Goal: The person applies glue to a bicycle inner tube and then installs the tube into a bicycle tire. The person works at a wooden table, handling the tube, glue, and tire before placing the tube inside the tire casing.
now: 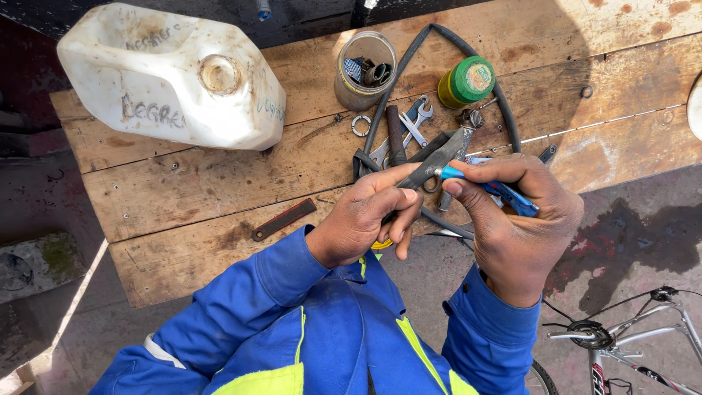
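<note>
Blue sleeves lead to our left hand (pixel 362 219) pinching a rubber strip (pixel 431 164), right hand (pixel 515 227) clamped on blue-handled pliers (pixel 504 194); a slip could nick fingers.

I'm in a rough bicycle repair workshop: my stained wooden plank desk (pixel 219 197) carries steel spanners (pixel 414 126), a clear jar of metal parts (pixel 364 71) and a black rubber hose (pixel 409 58), with a silver bicycle frame (pixel 643 336) on the oil-marked concrete floor (pixel 636 234).
</note>
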